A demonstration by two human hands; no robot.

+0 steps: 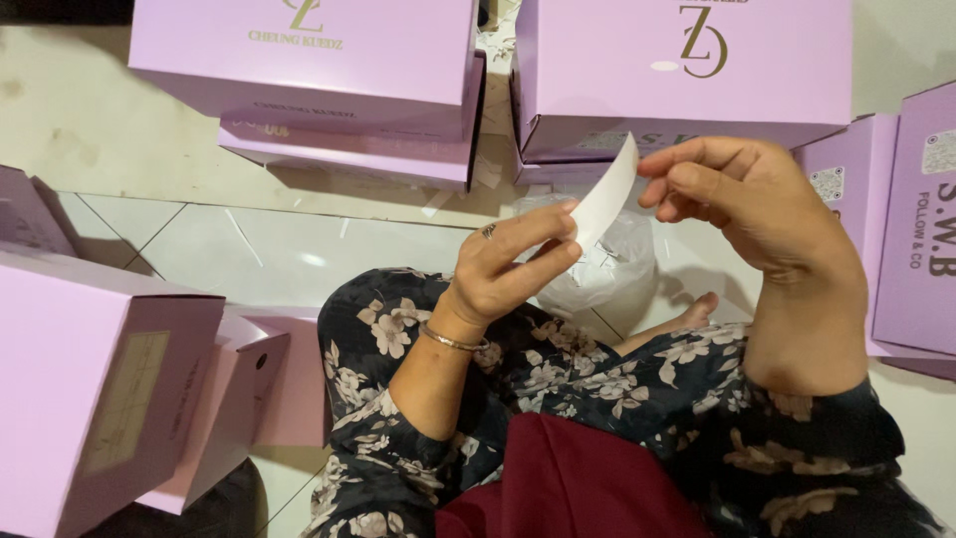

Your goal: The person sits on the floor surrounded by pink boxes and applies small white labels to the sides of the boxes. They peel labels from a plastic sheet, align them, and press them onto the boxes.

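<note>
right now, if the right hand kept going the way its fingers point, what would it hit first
Probably the white strip at the right hand fingertips; beyond it, the left hand holding the strip's lower end. Depth is unclear.

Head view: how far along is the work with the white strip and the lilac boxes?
Done: closed lilac boxes stand stacked on the tiled floor. In hand: the left hand and right hand pinch a white strip between them. Left: the strip is on no box yet; a box on its side lies nearby.
</note>
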